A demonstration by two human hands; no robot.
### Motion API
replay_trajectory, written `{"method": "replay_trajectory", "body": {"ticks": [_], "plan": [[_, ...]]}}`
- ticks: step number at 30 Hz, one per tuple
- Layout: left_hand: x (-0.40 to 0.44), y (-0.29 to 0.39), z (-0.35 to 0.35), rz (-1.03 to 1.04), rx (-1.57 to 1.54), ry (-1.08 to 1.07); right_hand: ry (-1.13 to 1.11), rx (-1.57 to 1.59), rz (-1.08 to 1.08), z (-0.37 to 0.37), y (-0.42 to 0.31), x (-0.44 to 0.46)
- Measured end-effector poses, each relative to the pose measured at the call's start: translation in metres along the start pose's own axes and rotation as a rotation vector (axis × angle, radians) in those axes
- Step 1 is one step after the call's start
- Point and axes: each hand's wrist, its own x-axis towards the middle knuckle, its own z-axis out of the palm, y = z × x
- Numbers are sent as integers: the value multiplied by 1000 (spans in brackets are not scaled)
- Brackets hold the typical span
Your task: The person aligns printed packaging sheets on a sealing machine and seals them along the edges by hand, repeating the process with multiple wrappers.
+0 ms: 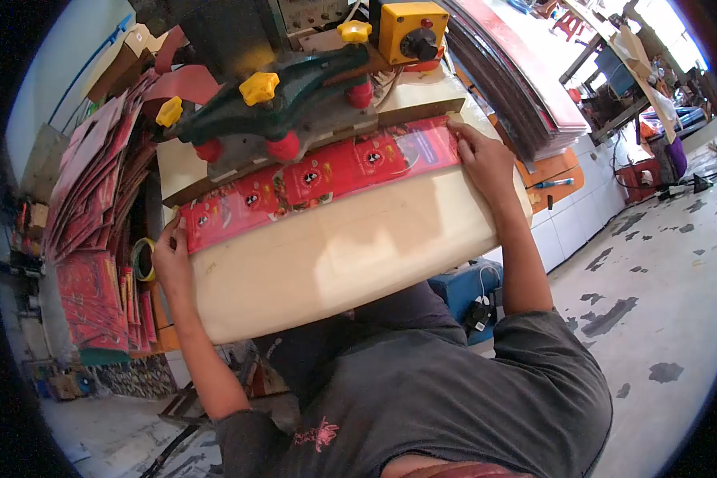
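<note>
A long red printed packaging sheet (327, 177) with repeated round logos and food pictures lies across a cream-coloured worktop (319, 263). Its far edge runs along a low metal strip under the machine. My left hand (172, 253) holds the sheet's left end, thumb on top and the other fingers partly hidden. At the opposite end, my right hand (486, 159) pinches the right corner with thumb and fingers. Just above the sheet is the machine's dark green clamp arm (295, 95), with yellow star knobs (260, 88) and red feet (283, 146).
Left of the worktop are piles of red printed sheets (95, 175) and a roll of tape (143, 259). A yellow control box (410, 33) with a black dial stands at the back. To the right rises a thick stack of flat sheets (518, 72), near a blue pen (554, 183).
</note>
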Motion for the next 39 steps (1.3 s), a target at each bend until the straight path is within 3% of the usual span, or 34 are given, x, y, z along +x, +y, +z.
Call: {"method": "replay_trajectory", "body": {"ticks": [39], "plan": [[-7, 14, -1, -19, 7, 16, 30, 46, -23, -3, -3, -4]]}}
